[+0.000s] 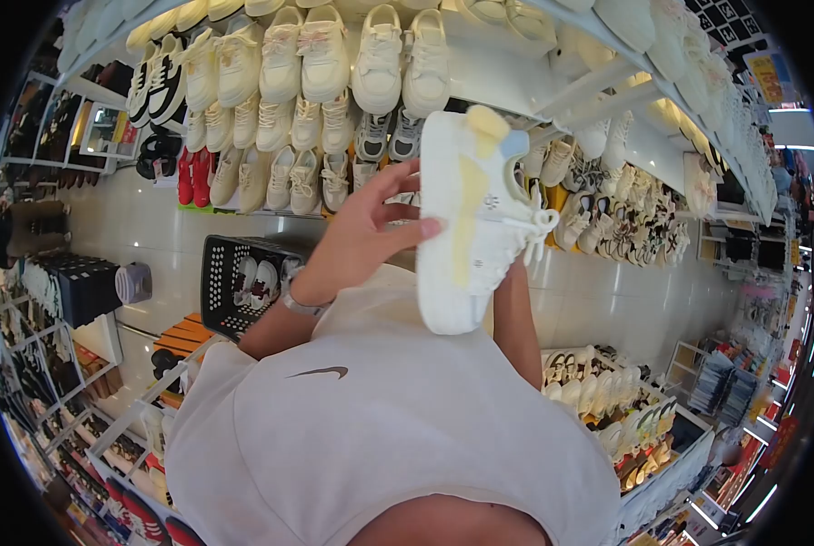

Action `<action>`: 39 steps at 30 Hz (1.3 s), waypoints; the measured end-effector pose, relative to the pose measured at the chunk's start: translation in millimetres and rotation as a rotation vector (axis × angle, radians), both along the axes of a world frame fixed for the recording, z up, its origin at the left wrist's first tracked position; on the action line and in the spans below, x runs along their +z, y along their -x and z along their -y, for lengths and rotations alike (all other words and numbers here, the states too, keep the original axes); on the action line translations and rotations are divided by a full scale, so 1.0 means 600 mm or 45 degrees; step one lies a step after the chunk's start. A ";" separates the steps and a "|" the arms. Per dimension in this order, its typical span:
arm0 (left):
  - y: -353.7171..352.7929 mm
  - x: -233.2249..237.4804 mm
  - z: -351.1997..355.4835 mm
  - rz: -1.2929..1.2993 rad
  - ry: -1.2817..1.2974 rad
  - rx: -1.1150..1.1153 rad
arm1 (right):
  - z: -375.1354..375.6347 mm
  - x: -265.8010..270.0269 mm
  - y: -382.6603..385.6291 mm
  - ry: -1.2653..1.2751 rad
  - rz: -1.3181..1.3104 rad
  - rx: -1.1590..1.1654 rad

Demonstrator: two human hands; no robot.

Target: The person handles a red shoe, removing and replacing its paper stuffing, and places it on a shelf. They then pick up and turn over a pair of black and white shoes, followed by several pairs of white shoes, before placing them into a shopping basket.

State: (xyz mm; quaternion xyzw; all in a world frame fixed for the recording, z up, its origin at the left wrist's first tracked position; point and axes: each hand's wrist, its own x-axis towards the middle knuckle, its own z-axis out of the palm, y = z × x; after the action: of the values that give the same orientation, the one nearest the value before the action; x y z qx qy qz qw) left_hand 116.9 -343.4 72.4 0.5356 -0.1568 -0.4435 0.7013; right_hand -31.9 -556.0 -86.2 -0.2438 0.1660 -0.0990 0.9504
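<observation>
A white sneaker (491,218) with pale yellow and light blue patches and white laces is held up in front of my chest. Its toe points down and its sole faces left. My left hand (371,223) grips it at the sole edge, thumb on the near side and fingers partly behind. A band circles my left wrist. Behind the sneaker rises my right forearm; the right hand and its fingers are hidden by the shoe, so its grip does not show.
Shelves with rows of white and cream sneakers (280,55) stand ahead. Left of me, a black shopping basket (211,273) contains a pair of shoes. More shoes (598,391) sit on a low rack at right. An orange slatted surface (184,337) is beside the basket.
</observation>
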 end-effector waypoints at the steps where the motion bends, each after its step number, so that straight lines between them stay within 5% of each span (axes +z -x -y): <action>1: 0.009 -0.007 0.010 0.085 0.017 0.010 | 0.004 -0.006 -0.024 0.010 -0.007 -0.009; 6: 0.046 -0.032 0.049 0.063 0.094 -0.049 | -0.018 0.008 0.067 0.061 -0.038 -0.069; 28: 0.048 -0.079 0.041 0.122 0.038 0.052 | 0.024 -0.016 -0.016 0.147 -0.107 -0.010; 34: 0.013 -0.076 0.045 -0.589 0.238 0.164 | -0.003 0.083 -0.048 0.078 -0.187 0.030; 39: -0.012 -0.069 0.045 -0.763 0.306 0.225 | -0.006 0.090 -0.058 0.105 -0.279 0.033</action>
State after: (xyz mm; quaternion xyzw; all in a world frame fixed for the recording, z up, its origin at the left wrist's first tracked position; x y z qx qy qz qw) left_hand 124.3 -370.5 30.9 0.3064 0.0522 -0.4970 0.8102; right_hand 2.7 -552.5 -32.1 -0.2942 0.2613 -0.0661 0.9170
